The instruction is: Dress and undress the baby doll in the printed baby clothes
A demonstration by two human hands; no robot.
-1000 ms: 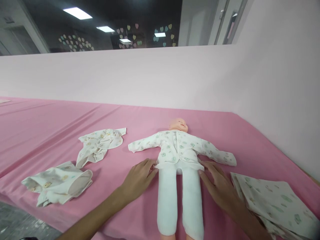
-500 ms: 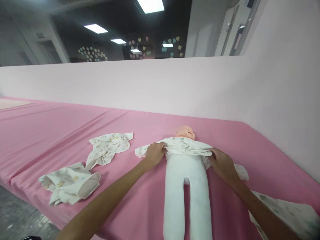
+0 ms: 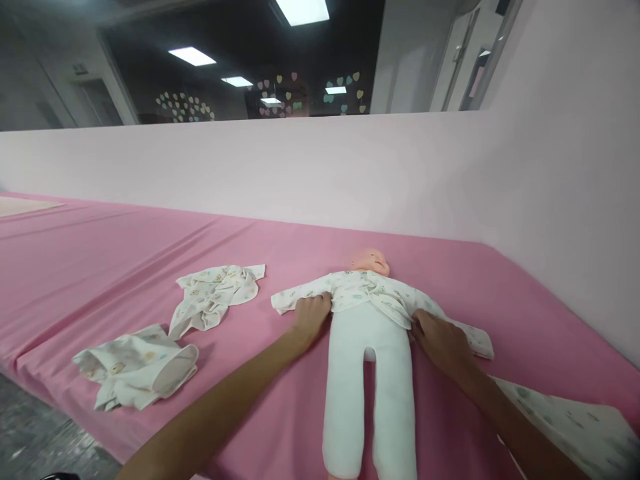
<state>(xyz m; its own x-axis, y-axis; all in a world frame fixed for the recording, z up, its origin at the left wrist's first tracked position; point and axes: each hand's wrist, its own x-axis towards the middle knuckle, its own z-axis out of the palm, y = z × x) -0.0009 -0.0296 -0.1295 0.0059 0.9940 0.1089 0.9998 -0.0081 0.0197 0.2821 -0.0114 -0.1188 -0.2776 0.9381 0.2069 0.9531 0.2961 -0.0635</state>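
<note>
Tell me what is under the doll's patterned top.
The plain white lower torso of the doll shows just below the patterned top. Higher up, the top covers the body, so whether another layer lies there cannot be seen.

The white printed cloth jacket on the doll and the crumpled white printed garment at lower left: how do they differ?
The jacket clothes the doll, sleeves spread; the crumpled garment lies bunched. Left hand and right hand hold the jacket's hem; neither touches the garment. Both are white with small prints.
</note>
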